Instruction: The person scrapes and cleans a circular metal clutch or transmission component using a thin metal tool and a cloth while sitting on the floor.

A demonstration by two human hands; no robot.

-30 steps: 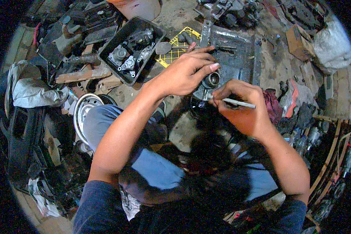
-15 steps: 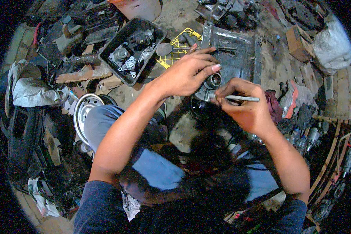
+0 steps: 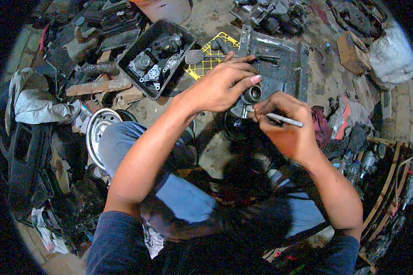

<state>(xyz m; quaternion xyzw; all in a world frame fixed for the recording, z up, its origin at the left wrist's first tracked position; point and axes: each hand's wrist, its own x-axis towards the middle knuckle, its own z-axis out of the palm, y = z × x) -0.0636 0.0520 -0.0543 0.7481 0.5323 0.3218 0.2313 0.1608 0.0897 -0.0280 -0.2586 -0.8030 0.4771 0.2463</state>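
Because it is a small metal cylinder (image 3: 253,94), it likely handles stiff, weighty and greasy; gripping round its barrel suits it. The left hand (image 3: 222,85) curls closed on it over the grey metal tray (image 3: 284,59). The right hand (image 3: 287,123) pinches a thin silver tool (image 3: 280,118) beside it.

Dirty concrete floor (image 3: 215,18) lay under dim bluish light, cluttered with scrap parts, black tray (image 3: 156,57), yellow crate (image 3: 211,55), white sack (image 3: 392,55).

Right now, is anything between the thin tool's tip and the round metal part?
Nothing visible. The right hand holds the thin tool with its tip at the round metal part; the left hand grips that part from above.
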